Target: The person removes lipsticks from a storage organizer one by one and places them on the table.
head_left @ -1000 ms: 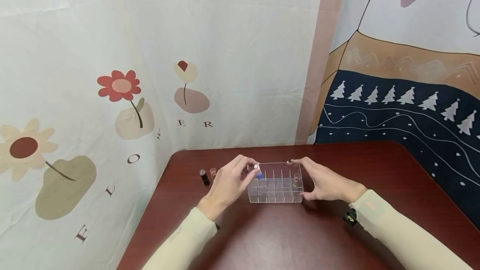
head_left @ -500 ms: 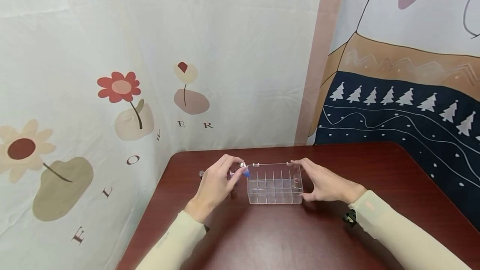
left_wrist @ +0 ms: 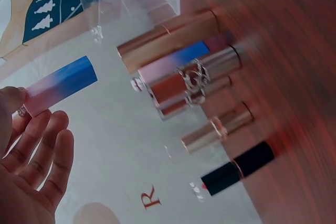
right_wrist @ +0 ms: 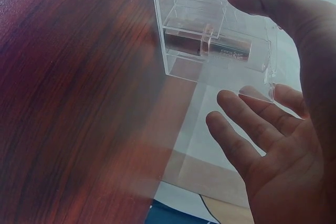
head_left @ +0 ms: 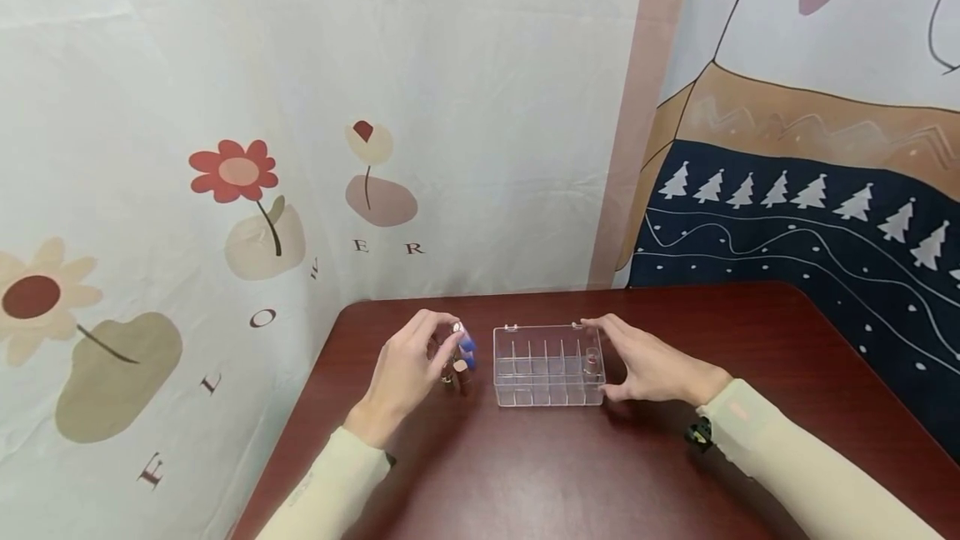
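My left hand [head_left: 401, 372] pinches a pink-to-blue lipstick tube [left_wrist: 63, 86] between thumb and fingers, held up above the table left of a clear divided box [head_left: 549, 395]. In the left wrist view a rose-gold tube [left_wrist: 168, 39], a second pink-to-blue tube [left_wrist: 181, 59] and an orange-red tube with a silver emblem [left_wrist: 168, 88] stand close together on the table. My right hand [head_left: 663, 367] holds the box at its right end, thumb at the front and index finger at the back. One tube with a dark end [right_wrist: 231, 51] stands in the box's right end compartment.
A slim gold-banded tube [left_wrist: 218, 128] and a black lipstick [left_wrist: 237, 168] stand apart from the cluster. The reddish wooden table [head_left: 525, 473] ends at a printed cloth backdrop [head_left: 487, 148]. The box's clear lid is raised at the back.
My left hand has moved left, away from over the box, carrying the pink-to-blue tube to beside the standing tubes. My right hand has stayed on the box.
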The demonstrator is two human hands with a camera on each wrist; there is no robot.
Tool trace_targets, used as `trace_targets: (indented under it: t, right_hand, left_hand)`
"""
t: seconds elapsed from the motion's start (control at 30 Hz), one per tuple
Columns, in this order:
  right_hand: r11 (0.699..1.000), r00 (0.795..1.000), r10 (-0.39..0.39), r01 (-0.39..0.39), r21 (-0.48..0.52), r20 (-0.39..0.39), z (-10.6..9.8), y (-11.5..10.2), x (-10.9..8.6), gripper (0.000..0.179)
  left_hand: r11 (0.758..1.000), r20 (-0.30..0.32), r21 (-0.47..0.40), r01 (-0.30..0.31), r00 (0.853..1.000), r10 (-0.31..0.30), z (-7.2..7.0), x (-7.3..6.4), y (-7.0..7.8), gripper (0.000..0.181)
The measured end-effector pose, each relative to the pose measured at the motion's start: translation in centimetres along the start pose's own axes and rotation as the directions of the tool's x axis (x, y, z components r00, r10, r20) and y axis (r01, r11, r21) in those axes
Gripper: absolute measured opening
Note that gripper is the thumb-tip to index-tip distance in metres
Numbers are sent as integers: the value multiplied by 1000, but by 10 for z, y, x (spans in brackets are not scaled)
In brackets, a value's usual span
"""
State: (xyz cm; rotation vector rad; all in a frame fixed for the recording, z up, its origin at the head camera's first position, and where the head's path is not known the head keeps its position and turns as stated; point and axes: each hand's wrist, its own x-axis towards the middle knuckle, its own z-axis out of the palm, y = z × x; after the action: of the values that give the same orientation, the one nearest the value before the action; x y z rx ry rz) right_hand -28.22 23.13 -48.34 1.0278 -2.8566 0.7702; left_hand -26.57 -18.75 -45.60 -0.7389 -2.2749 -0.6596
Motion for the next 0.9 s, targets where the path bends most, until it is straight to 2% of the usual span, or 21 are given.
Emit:
trace_targets:
  t: [0.23,0.53,0.67,0.7,0.73,0.8,0.9]
  right_hand:
    - [1000,1000,-3,3,-2,-2,0,0,0,106]
    - [1000,1000,1,-1,11,-9,1,2,0,105]
    - [998,998,-57,58,34,-40,2,7,-1,104]
    - [993,993,-103,106,49,-58,6,17,0,104]
    - [991,990,-122,126,47,-69,6,17,0,103]
    - [988,986,-144,148,44,-82,7,18,-1,103]
    - [991,989,-127,130,36,-77,7,16,-1,102]
  left_hand:
    - [999,-10,15,30,999,-30,-3,-7,-10,22]
    - [999,-37,26,27,999,-26,-6,-11,-21,23]
    - [999,-39,28,38,999,-37,-10,-14,-24,24]
    - [999,-40,32,40,998,-39,-11,-15,-25,24]
    - [998,-40,37,44,998,-42,-12,-16,-25,24]
    - [997,-40,51,53,998,-51,-13,-18,-27,24]
    - [996,-33,68,65,997,-62,-16,-19,-30,23]
